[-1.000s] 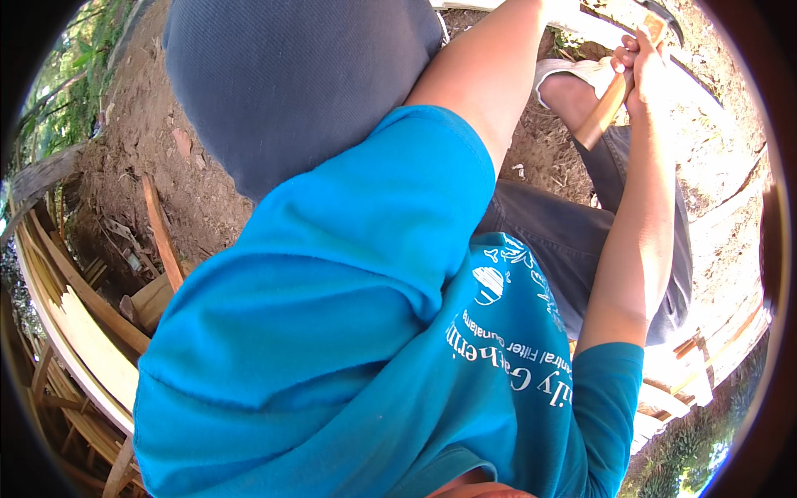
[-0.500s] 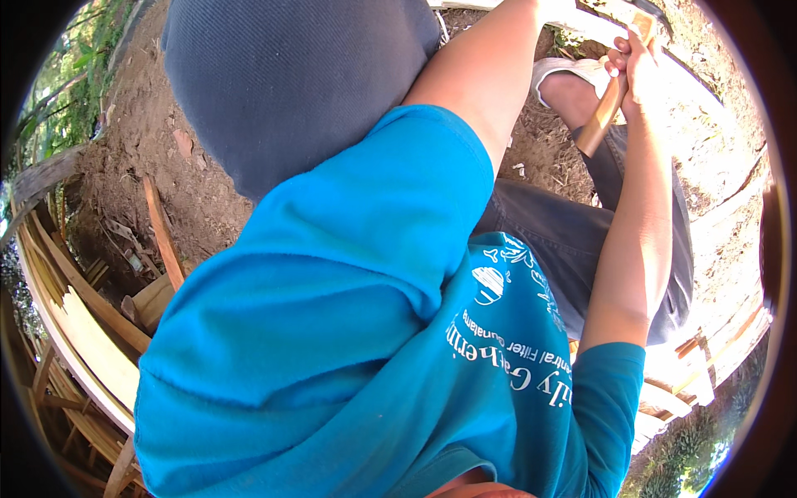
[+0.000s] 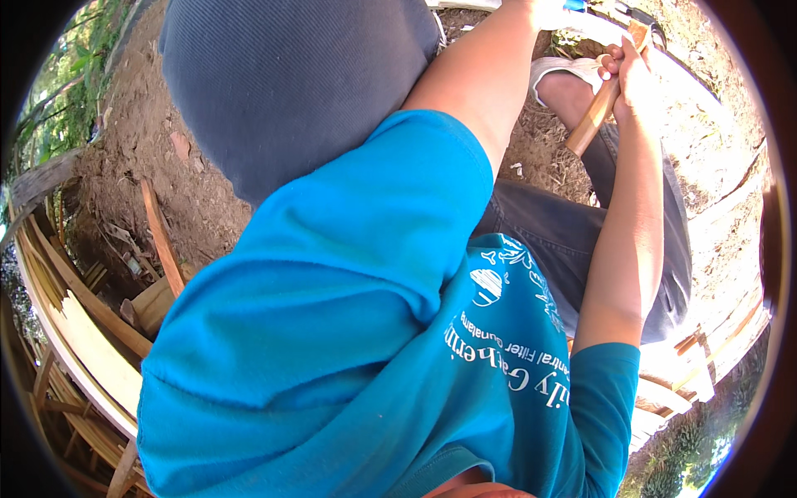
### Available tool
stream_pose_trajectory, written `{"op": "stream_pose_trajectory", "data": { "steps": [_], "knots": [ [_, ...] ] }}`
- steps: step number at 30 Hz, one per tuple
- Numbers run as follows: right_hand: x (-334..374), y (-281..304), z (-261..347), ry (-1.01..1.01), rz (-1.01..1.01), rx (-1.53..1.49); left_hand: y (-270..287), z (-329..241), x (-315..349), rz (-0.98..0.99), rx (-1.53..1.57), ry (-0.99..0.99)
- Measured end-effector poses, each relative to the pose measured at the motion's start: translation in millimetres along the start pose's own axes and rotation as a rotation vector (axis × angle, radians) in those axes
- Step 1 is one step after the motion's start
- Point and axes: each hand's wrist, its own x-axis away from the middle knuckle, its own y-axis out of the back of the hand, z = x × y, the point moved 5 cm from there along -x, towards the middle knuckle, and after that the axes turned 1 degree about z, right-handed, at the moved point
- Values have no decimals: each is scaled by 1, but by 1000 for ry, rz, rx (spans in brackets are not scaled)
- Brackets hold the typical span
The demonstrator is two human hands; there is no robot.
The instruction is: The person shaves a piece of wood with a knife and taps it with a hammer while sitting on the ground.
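Observation:
My right hand (image 3: 635,79) is closed around the wooden handle of a hammer (image 3: 591,124). The hammer's dark head lies at the top edge, partly cut off, and the handle's free end slants down to the left. At the upper edge, my left hand (image 3: 541,12) is washed out by sunlight and partly outside the picture, so its fingers cannot be made out. Right beside it shows a small blue piece (image 3: 574,4), also cut off by the edge; whether the left hand holds it is unclear.
My bent leg in dark trousers (image 3: 548,228) and a foot in a pale shoe (image 3: 548,68) lie between the arms. My other knee (image 3: 299,83) rises at upper left. Split wood strips (image 3: 95,340) are heaped at lower left on brown soil (image 3: 203,199). Greenery (image 3: 79,62) borders the left.
My right hand and the hammer have shifted slightly left, and more of the dark head shows. The blue piece beside my left hand has come into view at the top edge.

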Motion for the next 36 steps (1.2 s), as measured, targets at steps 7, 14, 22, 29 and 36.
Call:
{"op": "stream_pose_trajectory", "data": {
  "steps": [7, 14, 22, 29, 36],
  "knots": [
    [-4, 11, -19, -26, 4, 56, -10, 2, 2, 144, -101, -11],
    [4, -7, -7, 39, 64, 37, -4, 12, 2, 212, -124, 14],
    [6, 9, 10, 42, 63, -6, 12, -10, 2, 98, -5, 19],
    [13, 3, 48, 130, 38, 12, 22, -10, -14, 38, 106, 91],
    [12, 8, 62, 209, 154, -45, 25, -12, -16, -86, 125, 115]
  ]
}}
